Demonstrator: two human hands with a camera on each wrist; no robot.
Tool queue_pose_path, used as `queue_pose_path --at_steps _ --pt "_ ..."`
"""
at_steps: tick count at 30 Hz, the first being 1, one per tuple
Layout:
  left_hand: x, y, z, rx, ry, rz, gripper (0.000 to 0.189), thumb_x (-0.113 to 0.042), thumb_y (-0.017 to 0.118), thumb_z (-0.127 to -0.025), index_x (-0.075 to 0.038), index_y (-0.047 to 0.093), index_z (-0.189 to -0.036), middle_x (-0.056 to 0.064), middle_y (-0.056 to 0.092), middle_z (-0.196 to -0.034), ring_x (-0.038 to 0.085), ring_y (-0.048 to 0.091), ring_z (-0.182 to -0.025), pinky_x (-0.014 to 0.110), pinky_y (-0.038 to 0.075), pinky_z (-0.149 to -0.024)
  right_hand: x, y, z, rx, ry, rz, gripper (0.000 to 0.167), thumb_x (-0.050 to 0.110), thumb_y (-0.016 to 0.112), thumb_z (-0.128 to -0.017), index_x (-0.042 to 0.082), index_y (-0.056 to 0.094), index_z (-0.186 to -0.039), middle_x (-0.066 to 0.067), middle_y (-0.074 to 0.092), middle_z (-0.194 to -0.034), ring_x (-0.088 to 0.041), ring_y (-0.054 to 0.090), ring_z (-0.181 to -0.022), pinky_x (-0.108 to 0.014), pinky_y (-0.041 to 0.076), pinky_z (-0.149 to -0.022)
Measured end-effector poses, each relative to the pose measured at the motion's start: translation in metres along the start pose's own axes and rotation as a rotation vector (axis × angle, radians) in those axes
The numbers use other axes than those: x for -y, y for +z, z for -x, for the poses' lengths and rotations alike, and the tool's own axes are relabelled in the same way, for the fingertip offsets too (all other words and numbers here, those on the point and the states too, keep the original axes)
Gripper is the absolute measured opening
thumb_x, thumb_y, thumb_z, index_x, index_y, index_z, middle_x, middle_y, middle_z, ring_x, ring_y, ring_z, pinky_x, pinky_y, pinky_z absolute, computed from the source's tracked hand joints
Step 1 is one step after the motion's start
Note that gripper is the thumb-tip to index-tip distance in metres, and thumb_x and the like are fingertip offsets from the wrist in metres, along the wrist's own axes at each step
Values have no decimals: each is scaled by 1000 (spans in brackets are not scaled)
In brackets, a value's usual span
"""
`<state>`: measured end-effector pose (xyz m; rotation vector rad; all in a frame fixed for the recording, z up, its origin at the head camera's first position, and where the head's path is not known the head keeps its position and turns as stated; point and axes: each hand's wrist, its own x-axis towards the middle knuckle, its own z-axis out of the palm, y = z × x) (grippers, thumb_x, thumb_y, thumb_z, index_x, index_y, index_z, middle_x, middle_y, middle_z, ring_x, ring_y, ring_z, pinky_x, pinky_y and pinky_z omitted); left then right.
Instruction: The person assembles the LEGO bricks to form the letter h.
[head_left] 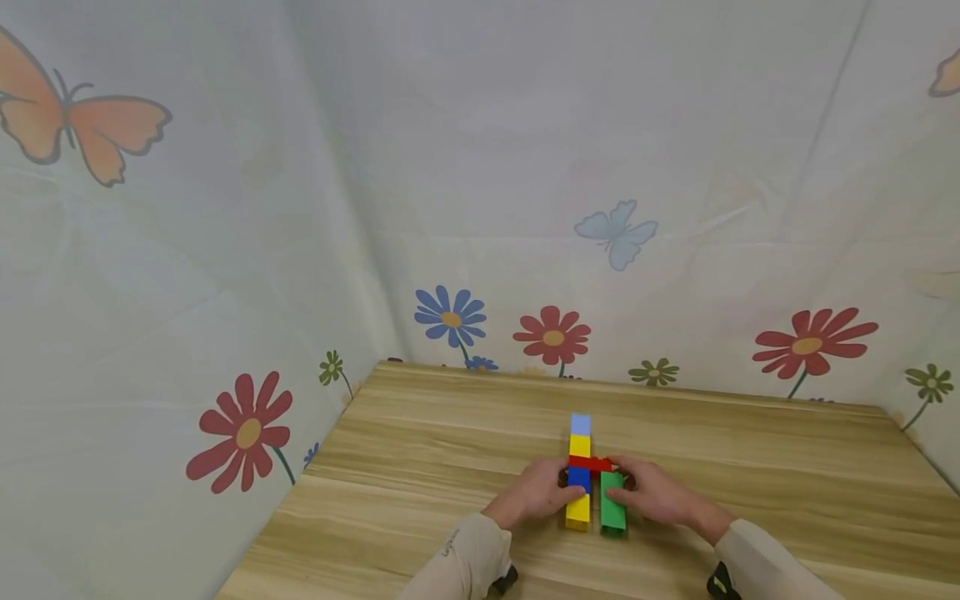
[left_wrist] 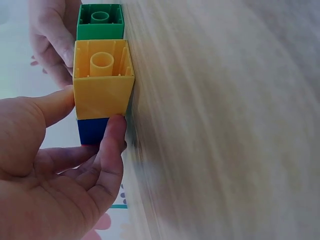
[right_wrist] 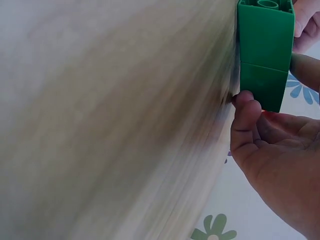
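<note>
A column of toy building bricks lies on the wooden table (head_left: 420, 433): a light blue brick (head_left: 581, 424) at the far end, then a yellow brick (head_left: 580, 446), a red brick (head_left: 600, 464), a dark blue brick (head_left: 578, 478) and a near yellow brick (left_wrist: 102, 97). The red brick reaches sideways to a pair of green bricks (right_wrist: 266, 37), parallel to the column's near end. My left hand (head_left: 542, 490) grips the dark blue and near yellow bricks between thumb and fingers. My right hand (head_left: 660, 493) holds the green pair, fingertips by the red brick. Hollow undersides face me.
A pale cloth wall (head_left: 480, 150) printed with flowers and butterflies stands behind the table and along its left side. Beige sleeves (head_left: 468, 554) cover both forearms, with dark straps at the wrists.
</note>
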<state>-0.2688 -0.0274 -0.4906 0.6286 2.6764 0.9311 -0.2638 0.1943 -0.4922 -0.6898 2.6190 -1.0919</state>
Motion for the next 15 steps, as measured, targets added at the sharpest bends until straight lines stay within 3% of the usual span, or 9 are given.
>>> queue_pose_path --at_steps 15 --pt "-1 -1 2 10 -18 28 32 -30 66 -90 -10 60 -115 -4 61 -96 10 50 -76 25 46 -77 -2 2 -2 11 29 -24 59 27 65 -91 -8 43 -134 -17 55 -123 -22 55 -95 -44 47 -83"
